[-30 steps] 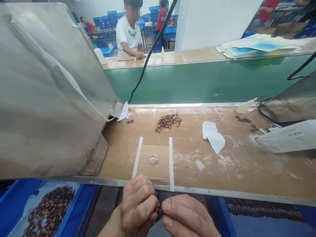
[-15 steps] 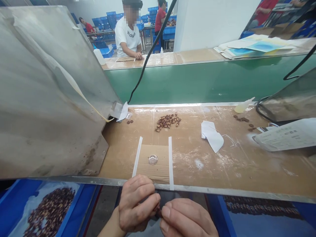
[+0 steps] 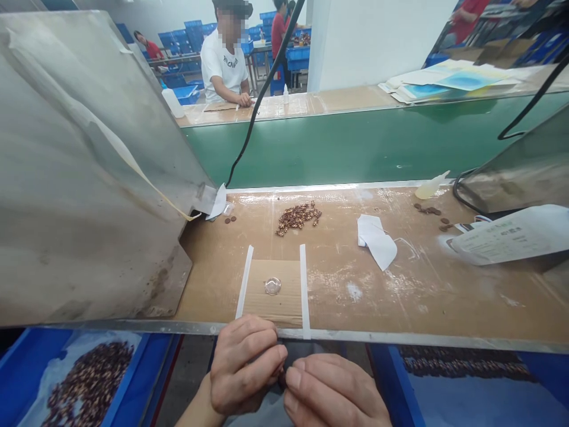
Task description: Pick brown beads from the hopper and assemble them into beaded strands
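Small reddish-brown piece (image 3: 281, 378), mostly hidden, pinched btwn fingertips of L hand (image 3: 244, 365) & R hand (image 3: 333, 391), just below front edge of table (image 3: 400, 296). Both hands clenched on it, handwork mid-step; next move needs grip eased. Clear dish (image 3: 272, 286) sits on cardboard pad (image 3: 258, 296) near that edge.

Between the person's left hand (image 3: 245, 365) and right hand (image 3: 333, 394), a small dark reddish-brown piece (image 3: 281, 378) is almost wholly hidden by the fingers, so its shape cannot be told. The picture's bottom edge cuts off the right hand. That edge also cuts off the bright blue plastic crate (image 3: 153, 367) and its heap of dark brown pieces (image 3: 91, 379). On the tan wooden desk (image 3: 355, 308), the small copper-coloured pieces (image 3: 297, 217) are too small to make out singly, and the print on the white paper sheet (image 3: 511, 234) is unreadable.
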Tool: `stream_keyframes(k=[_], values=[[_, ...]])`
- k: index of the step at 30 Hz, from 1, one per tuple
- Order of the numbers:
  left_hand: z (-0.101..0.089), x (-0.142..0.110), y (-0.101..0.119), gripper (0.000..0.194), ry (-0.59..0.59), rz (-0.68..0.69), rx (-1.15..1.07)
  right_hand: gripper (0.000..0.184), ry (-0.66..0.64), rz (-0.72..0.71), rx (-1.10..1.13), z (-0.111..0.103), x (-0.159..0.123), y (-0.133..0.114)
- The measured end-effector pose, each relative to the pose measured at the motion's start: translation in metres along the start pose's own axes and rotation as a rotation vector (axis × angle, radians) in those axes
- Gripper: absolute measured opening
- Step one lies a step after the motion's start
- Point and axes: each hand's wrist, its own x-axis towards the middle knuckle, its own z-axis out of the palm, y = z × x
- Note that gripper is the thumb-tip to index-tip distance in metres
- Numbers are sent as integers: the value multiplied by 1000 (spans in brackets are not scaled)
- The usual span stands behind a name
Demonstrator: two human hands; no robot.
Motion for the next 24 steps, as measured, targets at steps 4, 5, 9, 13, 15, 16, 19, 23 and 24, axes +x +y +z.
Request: stream_keyframes(k=[4, 5, 9, 13, 15, 16, 19, 23, 24], values=[[-1, 0, 8, 18, -45, -105, -76, 41, -76, -23, 74, -1, -4, 7], [0, 0, 10, 17, -67, -150, -116, 38, -88, 9, 123, -3, -2, 8], [6, -1, 22, 17, -149, -335, -260, 34, -52, 226, 277, -11, 10, 8], [14, -6, 32, 21, -171, -494, -325, 31, -61, 394, 305, -16, 12, 4], [18, -9, 38, 26, -156, -559, -353, 30, -51, 423, 293, -19, 10, 3], [19, -11, 40, 27, -150, -590, -368, 30, -45, 428, 287, -20, 9, 3], [24, -13, 48, 30, -144, -673, -405, 29, -40, 433, 271, -22, 8, 1], [30, -7, 54, 31, -168, -711, -423, 26, -39, 455, 244, -28, 10, -3], [31, -4, 54, 32, -181, -704, -420, 24, -26, 469, 236, -33, 10, -3]])
